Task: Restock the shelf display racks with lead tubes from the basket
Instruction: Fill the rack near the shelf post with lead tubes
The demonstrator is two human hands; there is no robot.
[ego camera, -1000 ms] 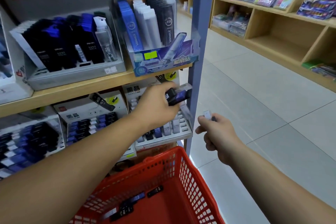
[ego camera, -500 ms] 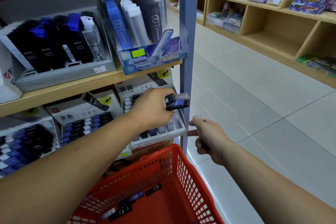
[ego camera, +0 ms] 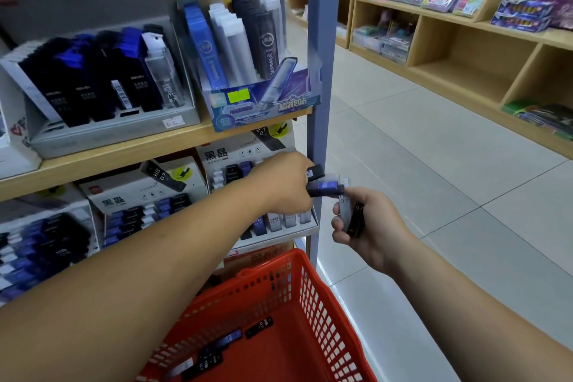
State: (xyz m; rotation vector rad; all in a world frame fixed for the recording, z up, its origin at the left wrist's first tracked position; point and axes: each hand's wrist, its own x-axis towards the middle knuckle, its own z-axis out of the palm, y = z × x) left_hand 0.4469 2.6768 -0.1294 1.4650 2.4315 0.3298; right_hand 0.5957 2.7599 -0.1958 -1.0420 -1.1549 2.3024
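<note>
Right hand (ego camera: 370, 228) nearer left hand (ego camera: 283, 186); both grip lead tubes (ego camera: 325, 187).

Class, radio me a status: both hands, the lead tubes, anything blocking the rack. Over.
Left hand grips several lead tubes at the lower rack. Right hand holds two tubes beside it. Loose tubes in red basket. Only the left arm crosses the rack.

**Access to the lower display rack (ego camera: 223, 155).** The opening is bounded above by the wooden shelf board (ego camera: 124, 158), at right by the grey upright post (ego camera: 321, 71), and below by the rim of the basket (ego camera: 273, 262) just in front. The left hand (ego camera: 285, 184), gripping lead tubes (ego camera: 325, 187), fills its right part. Beyond the post, the tiled aisle (ego camera: 434, 170) is free up to the opposite shelving (ego camera: 459, 71). The right hand (ego camera: 376, 226), holding 2 tubes, is near the post.
</note>
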